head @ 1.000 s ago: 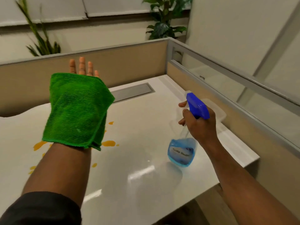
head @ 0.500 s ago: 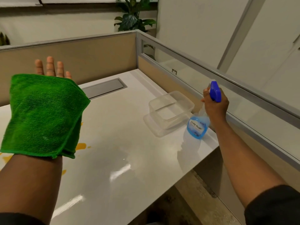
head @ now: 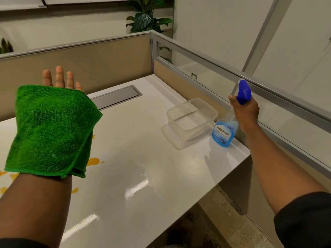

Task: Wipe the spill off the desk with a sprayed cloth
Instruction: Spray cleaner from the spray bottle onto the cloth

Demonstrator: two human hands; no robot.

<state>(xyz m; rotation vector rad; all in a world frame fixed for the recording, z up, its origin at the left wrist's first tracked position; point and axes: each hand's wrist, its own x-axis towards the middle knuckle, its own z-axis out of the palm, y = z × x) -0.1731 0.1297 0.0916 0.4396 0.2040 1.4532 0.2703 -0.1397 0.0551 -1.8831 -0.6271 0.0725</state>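
A folded green cloth [head: 52,131] lies over the palm of my left hand [head: 59,79], held flat above the left side of the white desk [head: 143,167], fingers stretched out past the cloth's far edge. Orange spill [head: 93,161] patches show on the desk below and beside the cloth; part of the spill is hidden behind my arm. My right hand [head: 246,113] grips the neck of a spray bottle [head: 223,135] with a blue trigger head and blue liquid. The bottle's base is at the desk surface near the right edge.
A clear plastic container [head: 191,119] sits on its lid just left of the bottle. A grey cable hatch [head: 116,98] lies at the back of the desk. Beige partitions [head: 89,56] with a glass panel [head: 215,81] wall the back and right sides.
My right hand has carried the spray bottle from over the middle of the desk to the right edge beside the container. My left hand with the cloth has stayed raised.
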